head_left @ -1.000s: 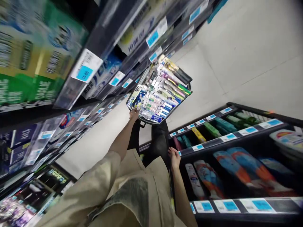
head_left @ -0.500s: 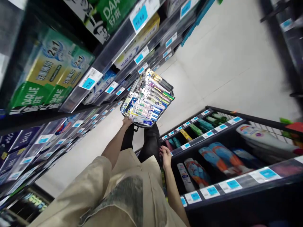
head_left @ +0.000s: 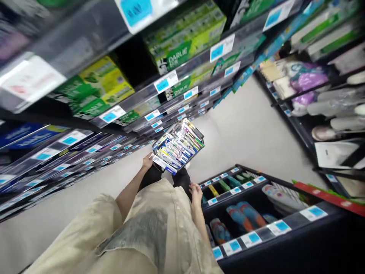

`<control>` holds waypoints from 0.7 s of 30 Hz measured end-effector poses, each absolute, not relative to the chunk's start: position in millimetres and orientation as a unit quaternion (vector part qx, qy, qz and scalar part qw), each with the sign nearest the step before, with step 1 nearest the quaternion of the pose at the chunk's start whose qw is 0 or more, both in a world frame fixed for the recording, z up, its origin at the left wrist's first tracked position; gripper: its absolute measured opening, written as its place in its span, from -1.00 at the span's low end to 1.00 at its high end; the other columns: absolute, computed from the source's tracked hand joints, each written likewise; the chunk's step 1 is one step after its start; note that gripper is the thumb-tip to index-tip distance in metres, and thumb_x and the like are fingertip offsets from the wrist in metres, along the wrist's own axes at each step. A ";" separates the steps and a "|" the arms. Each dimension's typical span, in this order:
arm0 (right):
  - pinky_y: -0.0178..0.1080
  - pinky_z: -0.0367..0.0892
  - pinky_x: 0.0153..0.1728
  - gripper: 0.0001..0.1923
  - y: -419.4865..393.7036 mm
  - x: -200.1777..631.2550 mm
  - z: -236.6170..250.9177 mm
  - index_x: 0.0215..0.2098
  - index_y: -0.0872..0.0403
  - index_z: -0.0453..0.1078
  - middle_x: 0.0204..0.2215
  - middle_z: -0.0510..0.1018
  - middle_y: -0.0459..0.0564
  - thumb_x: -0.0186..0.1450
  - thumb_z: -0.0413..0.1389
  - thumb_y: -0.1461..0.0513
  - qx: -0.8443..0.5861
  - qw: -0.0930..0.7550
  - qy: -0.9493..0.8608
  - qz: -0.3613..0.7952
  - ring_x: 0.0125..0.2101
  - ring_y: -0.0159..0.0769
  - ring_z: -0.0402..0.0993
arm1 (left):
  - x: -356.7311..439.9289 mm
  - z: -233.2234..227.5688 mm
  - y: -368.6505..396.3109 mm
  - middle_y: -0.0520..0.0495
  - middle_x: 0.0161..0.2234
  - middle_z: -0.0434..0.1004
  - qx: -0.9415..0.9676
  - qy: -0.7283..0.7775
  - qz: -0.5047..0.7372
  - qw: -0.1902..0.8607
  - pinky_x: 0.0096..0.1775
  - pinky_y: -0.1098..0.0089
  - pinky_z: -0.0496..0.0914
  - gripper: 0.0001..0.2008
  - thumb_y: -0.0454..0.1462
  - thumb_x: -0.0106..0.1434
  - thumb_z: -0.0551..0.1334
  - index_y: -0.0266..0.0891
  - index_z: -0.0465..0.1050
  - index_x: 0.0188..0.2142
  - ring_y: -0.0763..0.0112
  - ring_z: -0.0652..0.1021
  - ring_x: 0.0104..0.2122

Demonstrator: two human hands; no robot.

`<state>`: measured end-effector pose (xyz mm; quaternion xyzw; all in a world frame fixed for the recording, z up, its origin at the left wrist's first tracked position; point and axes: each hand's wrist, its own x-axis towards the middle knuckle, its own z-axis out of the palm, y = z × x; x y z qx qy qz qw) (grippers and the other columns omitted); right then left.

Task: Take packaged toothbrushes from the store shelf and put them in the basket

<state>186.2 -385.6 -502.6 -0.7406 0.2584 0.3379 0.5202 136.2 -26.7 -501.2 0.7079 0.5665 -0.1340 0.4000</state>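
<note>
My left hand (head_left: 147,161) grips the near edge of a shopping basket (head_left: 178,145) packed with several boxed toothbrushes and toothpastes, held out low in front of me above the aisle floor. My right hand (head_left: 196,190) hangs by my hip, fingers loosely curled, next to the front edge of a low black shelf (head_left: 228,189). It holds nothing that I can see. My beige shirt (head_left: 148,232) fills the lower middle of the view.
Tall shelves of green toothpaste boxes (head_left: 97,85) with blue price tags run along the left. The low shelf on the right carries tubes and bottles (head_left: 245,215). Further shelves with packaged goods (head_left: 308,82) stand at the far right. Pale floor (head_left: 251,125) lies between them.
My head has tilted up, so more of the upper and far-right shelves show. The basket and both hands appear smaller and lower in view. My left hand keeps its hold on the basket.
</note>
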 end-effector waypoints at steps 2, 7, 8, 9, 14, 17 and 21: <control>-0.06 0.56 -0.24 -0.39 -376.6 210.6 -491.4 -0.20 0.04 0.53 -0.08 0.70 0.21 0.07 0.15 -0.24 -0.744 0.524 0.216 0.354 -0.09 0.07 0.66 | 123.7 -476.7 -39.8 -0.01 -0.17 0.74 0.698 0.572 -0.098 0.420 0.03 0.31 0.52 -0.64 -0.15 0.36 0.25 -0.07 0.55 0.13 0.22 0.67 -0.04; -0.09 0.54 -0.18 -0.37 -355.8 269.7 -444.8 -0.15 0.06 0.51 -0.06 0.69 0.25 0.09 0.15 -0.24 -0.749 0.531 0.120 0.378 -0.08 0.03 0.66 | 100.4 -424.4 -93.7 -0.10 -0.09 0.73 0.668 0.566 -0.023 0.483 -0.09 0.31 0.57 -0.54 -0.07 0.39 0.22 -0.16 0.50 0.21 0.25 0.67 -0.13; -0.08 0.53 -0.16 -0.35 -352.0 277.5 -433.0 -0.12 0.07 0.50 -0.04 0.68 0.26 0.10 0.15 -0.25 -0.750 0.533 0.103 0.378 -0.07 0.03 0.65 | 98.1 -416.7 -102.8 -0.13 -0.08 0.73 0.662 0.560 -0.008 0.498 -0.12 0.31 0.58 -0.52 -0.06 0.39 0.21 -0.19 0.50 0.22 0.25 0.67 -0.15; -0.08 0.52 -0.14 -0.33 -348.0 282.6 -420.9 -0.10 0.07 0.49 -0.02 0.67 0.26 0.10 0.16 -0.25 -0.750 0.536 0.084 0.380 -0.07 0.02 0.65 | 96.6 -410.3 -109.5 -0.15 -0.07 0.73 0.656 0.553 0.007 0.514 -0.15 0.32 0.58 -0.51 -0.06 0.40 0.20 -0.21 0.50 0.22 0.25 0.67 -0.17; -0.08 0.51 -0.14 -0.25 -322.1 258.5 -364.6 -0.07 0.05 0.53 -0.06 0.70 0.18 0.04 0.27 -0.31 -0.720 0.519 -0.046 0.459 -0.12 0.02 0.64 | 90.9 -386.6 -105.1 -0.16 -0.03 0.72 0.617 0.507 0.102 0.593 -0.19 0.29 0.58 -0.54 -0.07 0.41 0.18 -0.25 0.55 0.17 0.26 0.67 -0.23; -0.13 0.50 -0.28 -0.24 -301.8 207.8 -341.8 -0.09 0.05 0.56 -0.20 0.73 0.13 0.03 0.32 -0.33 -0.673 0.495 -0.122 0.536 -0.28 -0.06 0.65 | 72.1 -365.6 -88.7 -0.12 0.01 0.71 0.590 0.490 0.179 0.617 -0.06 0.25 0.57 -0.61 -0.08 0.36 0.25 -0.16 0.61 0.09 0.22 0.67 -0.12; -0.25 0.27 -0.63 -0.35 -267.8 121.3 -327.8 -0.26 0.03 0.52 -0.42 0.69 0.05 0.04 0.33 -0.31 -0.608 0.474 -0.202 0.605 -0.65 -0.25 0.47 | 13.1 -325.6 -76.8 -0.11 -0.03 0.72 0.548 0.507 0.284 0.602 0.08 0.23 0.52 -0.71 -0.09 0.27 0.33 -0.12 0.65 -0.09 0.21 0.65 -0.02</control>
